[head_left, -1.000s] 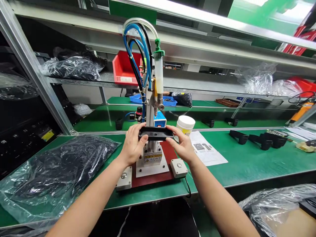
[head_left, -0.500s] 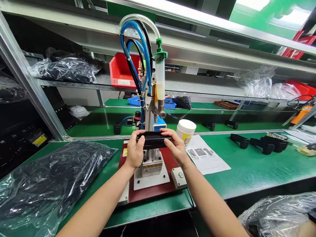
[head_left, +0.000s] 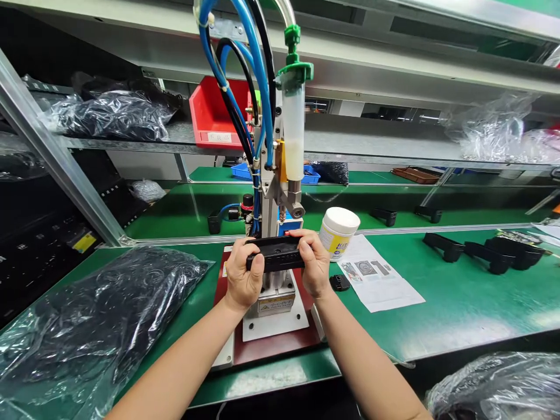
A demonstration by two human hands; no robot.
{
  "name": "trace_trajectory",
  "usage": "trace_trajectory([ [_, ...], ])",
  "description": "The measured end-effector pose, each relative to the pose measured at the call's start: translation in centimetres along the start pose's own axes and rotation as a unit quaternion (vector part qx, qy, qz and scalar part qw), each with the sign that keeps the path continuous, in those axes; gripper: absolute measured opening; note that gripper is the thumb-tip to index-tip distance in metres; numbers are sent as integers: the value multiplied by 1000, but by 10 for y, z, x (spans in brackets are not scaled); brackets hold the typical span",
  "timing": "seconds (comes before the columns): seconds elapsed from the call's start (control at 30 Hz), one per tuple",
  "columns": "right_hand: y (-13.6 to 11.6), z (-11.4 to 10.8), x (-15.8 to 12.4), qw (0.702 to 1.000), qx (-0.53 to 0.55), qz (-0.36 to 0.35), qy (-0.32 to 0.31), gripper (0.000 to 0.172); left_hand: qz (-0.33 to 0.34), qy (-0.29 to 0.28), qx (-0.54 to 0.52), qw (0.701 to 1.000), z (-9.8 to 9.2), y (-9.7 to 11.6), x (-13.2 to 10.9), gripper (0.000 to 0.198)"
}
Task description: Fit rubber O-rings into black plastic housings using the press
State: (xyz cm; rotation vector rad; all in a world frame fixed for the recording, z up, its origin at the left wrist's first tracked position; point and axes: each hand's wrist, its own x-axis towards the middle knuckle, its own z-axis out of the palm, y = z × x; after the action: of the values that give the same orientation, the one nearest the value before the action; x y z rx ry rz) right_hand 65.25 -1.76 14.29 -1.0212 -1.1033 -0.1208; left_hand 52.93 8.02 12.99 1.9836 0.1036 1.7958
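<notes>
Black plastic housing (head_left: 275, 254) was held level on the fixture block (head_left: 275, 289), beneath the dispenser syringe (head_left: 293, 134), towards the rear edge of the red baseplate (head_left: 271, 348). Left hand (head_left: 242, 280) and right hand (head_left: 315, 269) each closed firmly around one short end. Judged light, rigid, smooth; the ends offered surest purchase

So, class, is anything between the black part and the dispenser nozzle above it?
Nothing visible. The left hand and right hand grip the black part by its ends; the nozzle hangs over its bare middle.
</notes>
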Motion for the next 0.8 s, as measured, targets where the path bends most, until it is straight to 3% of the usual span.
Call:
trace_trajectory([
  [0.2,-1,7,-6,997,-33,-41,61,21,-58,-3,-39,998,3,3,3,15],
  [0.53,0,10,-11,988,-97,-95,75,17,-119,20,-52,991,5,3,2,20],
  [0.73,-19,8,-14,991,-110,-47,54,14,-199,20,-48,979,1,11,3,30],
  [0.8,-24,10,-15,992,-107,-12,68,28,-237,9,-71,969,0,9,2,40],
])
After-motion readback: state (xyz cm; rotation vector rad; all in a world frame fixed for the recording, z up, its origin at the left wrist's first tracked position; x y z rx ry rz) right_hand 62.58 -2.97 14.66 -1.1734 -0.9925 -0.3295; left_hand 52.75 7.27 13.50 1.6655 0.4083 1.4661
